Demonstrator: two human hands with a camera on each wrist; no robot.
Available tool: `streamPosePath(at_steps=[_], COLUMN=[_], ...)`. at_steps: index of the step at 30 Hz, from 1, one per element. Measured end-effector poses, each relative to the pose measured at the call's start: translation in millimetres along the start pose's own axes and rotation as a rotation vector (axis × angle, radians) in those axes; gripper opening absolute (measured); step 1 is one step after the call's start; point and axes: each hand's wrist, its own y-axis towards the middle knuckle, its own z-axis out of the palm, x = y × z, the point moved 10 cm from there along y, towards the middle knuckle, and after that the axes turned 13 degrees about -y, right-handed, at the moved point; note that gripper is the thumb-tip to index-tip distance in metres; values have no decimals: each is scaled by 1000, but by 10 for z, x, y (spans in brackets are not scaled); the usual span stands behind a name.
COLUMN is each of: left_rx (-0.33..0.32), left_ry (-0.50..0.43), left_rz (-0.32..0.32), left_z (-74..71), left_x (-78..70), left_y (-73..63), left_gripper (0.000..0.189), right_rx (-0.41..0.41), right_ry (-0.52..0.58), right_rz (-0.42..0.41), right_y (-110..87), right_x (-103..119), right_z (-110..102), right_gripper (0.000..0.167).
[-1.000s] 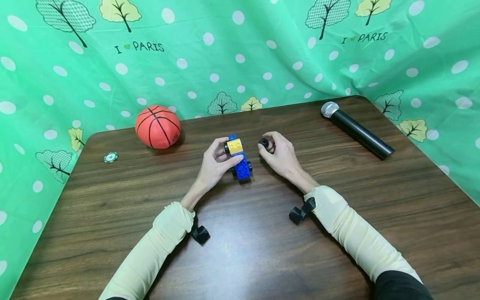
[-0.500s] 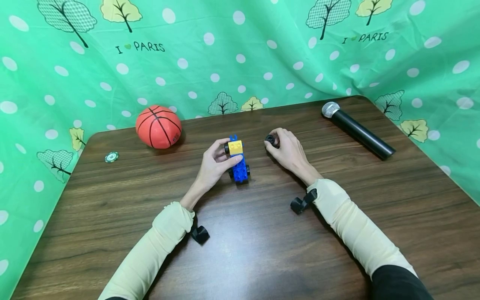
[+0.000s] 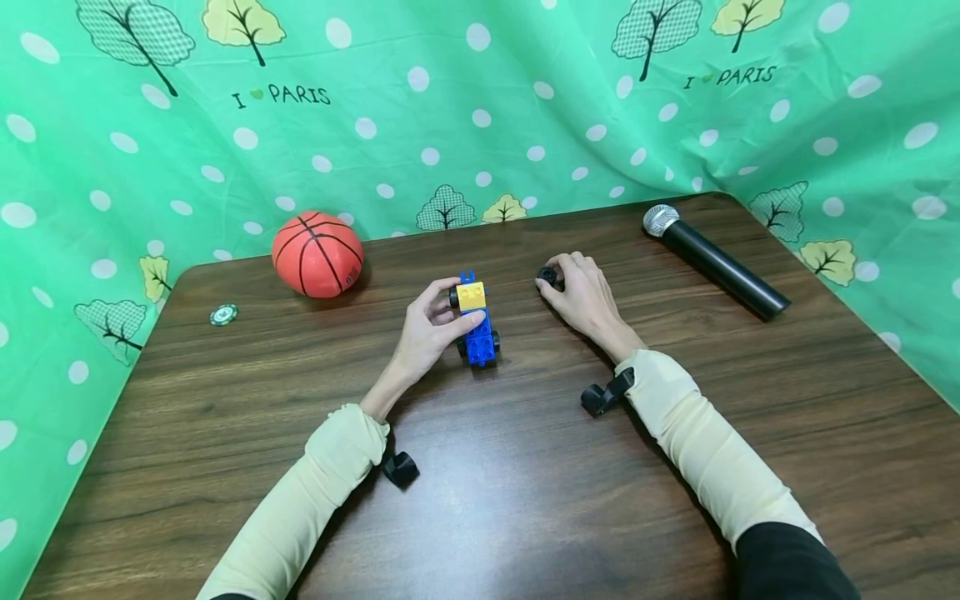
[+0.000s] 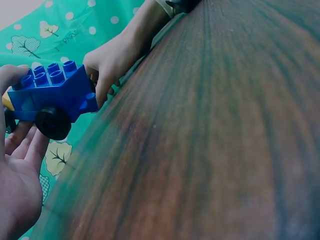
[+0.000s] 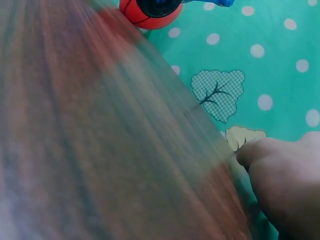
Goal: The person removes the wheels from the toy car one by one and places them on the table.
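My left hand [image 3: 427, 333] grips a toy car [image 3: 480, 342] made of blue and yellow building bricks with black wheels. Its thumb lies across the blue bricks just behind the yellow one. On the car's front right side a short blue peg shows without a wheel. From the left wrist view, the blue studded rear [image 4: 52, 92] and one black wheel [image 4: 53, 123] stand out. My right hand [image 3: 585, 292] pinches a small black wheel [image 3: 547, 275] low over the table, to the right of the car; its fingers partly cover the wheel. The right wrist view hides that wheel.
A red basketball [image 3: 317, 254] sits at the back left, with a green and white poker chip [image 3: 223, 314] nearer the left edge. Toward the back right lies a black microphone [image 3: 720, 260]. Behind the wooden table [image 3: 480, 483] hangs a green dotted cloth [image 3: 480, 75].
Pinching the black wheel, my right hand has moved right and a little farther back, away from the car. The car has turned slightly in my left hand, which otherwise stays in place.
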Motion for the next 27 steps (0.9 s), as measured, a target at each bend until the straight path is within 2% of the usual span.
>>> streamPosePath(at_steps=[6,11,16,19,22,24,27], left_rx=[-4,-3,5,12,16,11,6], left_ry=[6,12,18,12,4,-3,-15], left_rz=[-4,-5,-5,-2,-1,4,2], left_z=[-11,-17,-15,-6,8,9,4], left_x=[24,29,33,34,32,23,21], left_y=[-16,-27,-22,-9,2,9,10], left_gripper=[56,55,56,56,55,55,55], right_rx=[51,96,75,14,-27,-13,59], right_ry=[-1,14,67,136,221,286,387], right_rz=[-17,9,48,10,-69,-113,-154], right_y=[-19,-38,-90,-145,-232,-302,-422], right_x=[12,-4,-12,73,243,374,569], right_z=[64,107,61,-18,-94,-120,-108], right_gripper=[30,36,42,36,26,23,21])
